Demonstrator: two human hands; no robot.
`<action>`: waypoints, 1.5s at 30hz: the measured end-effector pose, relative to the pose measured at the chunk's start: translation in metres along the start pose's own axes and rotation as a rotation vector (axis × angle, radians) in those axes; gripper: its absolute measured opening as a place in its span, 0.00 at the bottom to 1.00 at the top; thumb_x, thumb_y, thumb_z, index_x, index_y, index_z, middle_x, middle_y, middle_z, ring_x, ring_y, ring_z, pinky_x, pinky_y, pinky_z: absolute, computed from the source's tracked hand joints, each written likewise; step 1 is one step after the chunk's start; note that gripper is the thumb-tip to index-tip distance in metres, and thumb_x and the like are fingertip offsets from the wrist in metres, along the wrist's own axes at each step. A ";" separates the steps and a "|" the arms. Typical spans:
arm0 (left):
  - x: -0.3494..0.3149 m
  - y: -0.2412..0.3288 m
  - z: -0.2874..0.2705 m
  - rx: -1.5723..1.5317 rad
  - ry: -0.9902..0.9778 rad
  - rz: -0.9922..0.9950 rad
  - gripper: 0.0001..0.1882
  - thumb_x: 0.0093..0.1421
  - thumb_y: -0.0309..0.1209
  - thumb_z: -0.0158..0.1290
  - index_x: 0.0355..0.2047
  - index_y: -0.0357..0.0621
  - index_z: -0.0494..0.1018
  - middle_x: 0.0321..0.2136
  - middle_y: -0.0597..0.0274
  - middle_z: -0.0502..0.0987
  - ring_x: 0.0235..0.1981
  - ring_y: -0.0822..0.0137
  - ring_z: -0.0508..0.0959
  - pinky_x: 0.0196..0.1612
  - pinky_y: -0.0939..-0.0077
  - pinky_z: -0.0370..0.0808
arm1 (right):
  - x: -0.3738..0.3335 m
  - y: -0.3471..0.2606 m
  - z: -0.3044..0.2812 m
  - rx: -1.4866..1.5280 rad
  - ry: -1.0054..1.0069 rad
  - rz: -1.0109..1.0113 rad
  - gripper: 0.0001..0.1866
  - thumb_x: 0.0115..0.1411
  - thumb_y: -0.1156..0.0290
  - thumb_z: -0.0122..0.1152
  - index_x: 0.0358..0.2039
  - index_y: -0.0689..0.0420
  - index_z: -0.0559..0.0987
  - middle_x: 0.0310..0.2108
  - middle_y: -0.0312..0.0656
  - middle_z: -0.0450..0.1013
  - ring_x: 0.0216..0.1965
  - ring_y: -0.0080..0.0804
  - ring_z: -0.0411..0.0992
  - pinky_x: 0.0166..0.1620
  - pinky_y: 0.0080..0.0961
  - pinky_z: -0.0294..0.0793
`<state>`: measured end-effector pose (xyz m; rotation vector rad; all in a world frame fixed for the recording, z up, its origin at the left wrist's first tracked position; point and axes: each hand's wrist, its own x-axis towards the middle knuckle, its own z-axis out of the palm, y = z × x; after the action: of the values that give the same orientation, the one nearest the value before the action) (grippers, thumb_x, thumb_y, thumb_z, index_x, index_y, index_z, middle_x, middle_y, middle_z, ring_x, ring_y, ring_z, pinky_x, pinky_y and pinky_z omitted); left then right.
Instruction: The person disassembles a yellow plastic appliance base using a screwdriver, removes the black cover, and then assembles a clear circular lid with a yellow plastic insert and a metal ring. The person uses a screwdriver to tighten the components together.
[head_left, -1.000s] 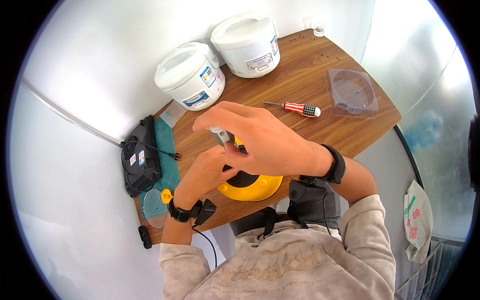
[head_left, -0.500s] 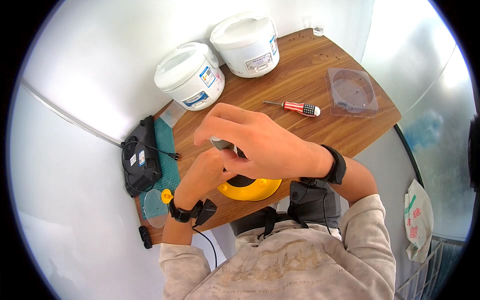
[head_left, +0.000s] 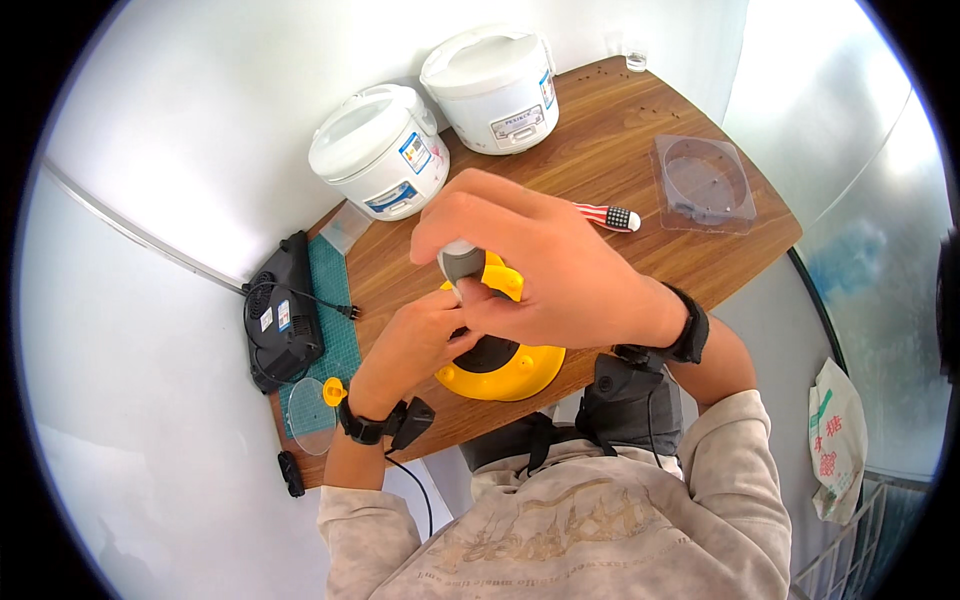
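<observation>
- Right hand: fingers grip a grey-and-white handle at nine o'clock;
- left hand: cannot tell whether gripping; round yellow-and-black part at four o'clock.

Mottled beige shirt, brown print; black wrist straps, black cable; grey trousers.

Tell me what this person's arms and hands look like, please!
The left hand and right hand wear no gloves. Each wrist has a black strap, left and right, with a chunky black gadget and a thin black cable. The sleeves are loose and blotchy beige.
</observation>
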<state>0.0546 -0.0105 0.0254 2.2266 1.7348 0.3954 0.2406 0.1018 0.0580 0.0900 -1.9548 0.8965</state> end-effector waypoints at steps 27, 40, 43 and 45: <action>-0.013 -0.019 0.007 -0.107 0.048 0.035 0.13 0.60 0.23 0.57 0.46 0.40 0.75 0.41 0.52 0.76 0.43 0.50 0.78 0.47 0.64 0.76 | -0.004 0.009 0.002 -0.006 -0.011 0.048 0.17 0.50 0.84 0.61 0.42 0.56 0.75 0.40 0.38 0.73 0.39 0.36 0.73 0.40 0.27 0.75; -0.011 -0.019 0.006 -0.125 0.018 0.013 0.11 0.60 0.23 0.56 0.44 0.38 0.76 0.41 0.53 0.76 0.42 0.49 0.78 0.46 0.62 0.77 | -0.005 0.016 0.011 0.027 -0.069 0.041 0.17 0.50 0.83 0.63 0.42 0.57 0.75 0.40 0.40 0.72 0.36 0.34 0.73 0.38 0.26 0.76; -0.013 -0.018 0.006 -0.103 0.034 0.026 0.12 0.59 0.23 0.56 0.45 0.39 0.77 0.42 0.53 0.77 0.43 0.49 0.78 0.46 0.62 0.77 | -0.004 0.015 0.011 0.047 -0.091 0.063 0.17 0.50 0.83 0.63 0.42 0.57 0.75 0.41 0.40 0.72 0.36 0.36 0.73 0.38 0.27 0.76; -0.012 -0.018 0.007 -0.106 0.044 0.030 0.12 0.59 0.23 0.57 0.45 0.39 0.77 0.43 0.53 0.77 0.43 0.49 0.78 0.46 0.61 0.77 | -0.004 0.016 0.012 0.032 -0.087 0.046 0.18 0.50 0.84 0.63 0.42 0.57 0.75 0.41 0.41 0.72 0.36 0.37 0.73 0.37 0.27 0.77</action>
<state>0.0385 -0.0184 0.0119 2.1869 1.6632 0.5340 0.2274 0.1049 0.0425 0.1040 -2.0304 0.9682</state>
